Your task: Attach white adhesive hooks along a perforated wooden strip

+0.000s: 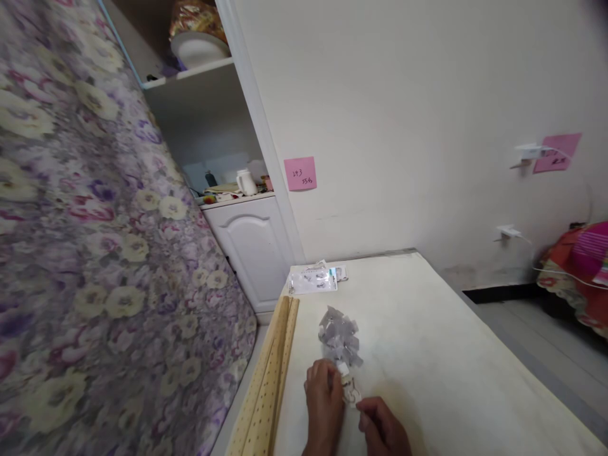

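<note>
Low in the head view, my left hand [323, 400] and my right hand [380, 425] meet over a cream table [427, 354]. Both have curled fingers pinching a small pale piece [350, 391] between them; what it is I cannot make out. Just beyond the hands lies a heap of several small grey translucent packets [339, 337]. A clear plastic bag [313, 280] with small parts lies at the table's far left corner.
Rolled tan perforated sheets [272, 386] lie along the table's left edge. A floral purple cloth [95, 253] fills the left. A white cabinet [251, 247] stands behind, under shelves. Pink notes [300, 173] are stuck on the wall. Bright bedding [577, 266] is at the right.
</note>
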`<act>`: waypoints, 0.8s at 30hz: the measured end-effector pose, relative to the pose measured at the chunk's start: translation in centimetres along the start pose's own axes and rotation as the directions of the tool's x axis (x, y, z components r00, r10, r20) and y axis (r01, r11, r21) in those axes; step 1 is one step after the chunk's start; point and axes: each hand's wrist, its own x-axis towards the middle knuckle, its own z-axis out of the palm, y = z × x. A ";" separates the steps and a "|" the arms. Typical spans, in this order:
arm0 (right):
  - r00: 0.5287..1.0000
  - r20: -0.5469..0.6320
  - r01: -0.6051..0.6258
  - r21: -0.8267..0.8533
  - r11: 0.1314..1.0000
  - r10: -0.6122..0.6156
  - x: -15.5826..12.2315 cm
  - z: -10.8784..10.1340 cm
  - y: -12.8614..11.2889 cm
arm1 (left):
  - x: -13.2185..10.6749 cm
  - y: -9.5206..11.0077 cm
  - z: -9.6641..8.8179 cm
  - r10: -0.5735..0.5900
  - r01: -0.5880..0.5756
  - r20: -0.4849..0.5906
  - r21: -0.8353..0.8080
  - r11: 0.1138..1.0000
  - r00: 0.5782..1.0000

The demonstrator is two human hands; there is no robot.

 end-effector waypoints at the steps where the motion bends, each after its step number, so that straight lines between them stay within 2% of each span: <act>1: 1.000 0.001 0.006 -0.003 1.000 -0.006 0.0 0.0 -0.1 | -0.1 -0.3 -0.2 -0.013 0.013 -0.015 -0.037 0.999 1.000; 4: 1.000 0.021 0.021 -0.009 1.000 -0.021 -0.1 -0.3 -0.3 | -0.3 -1.2 -0.8 -0.090 0.083 -0.064 -0.102 0.991 0.994; 7: 0.998 0.061 0.028 0.000 1.000 -0.028 0.0 -0.4 -0.2 | -0.8 -1.7 -1.0 -0.130 0.125 -0.034 -0.107 0.986 0.991; 10: 0.995 0.097 0.025 0.025 0.999 -0.027 -0.1 -0.4 -0.2 | -1.8 -1.4 -0.8 -0.127 0.127 0.007 -0.114 0.985 0.992; 15: 0.997 0.073 0.009 0.023 1.000 -0.010 0.4 -1.1 -1.3 | -3.1 -0.3 -0.5 -0.135 0.145 0.065 -0.173 0.974 0.989; 19: 0.994 0.107 0.004 -0.100 0.995 0.007 1.6 -2.4 -1.5 | -3.0 -0.5 -0.6 -0.109 0.125 0.088 -0.201 0.972 0.990; 24: 0.993 0.101 0.090 -0.339 0.936 -0.059 2.3 -2.6 -0.3 | -1.9 -0.7 -0.6 -0.122 0.133 0.103 -0.107 0.985 0.987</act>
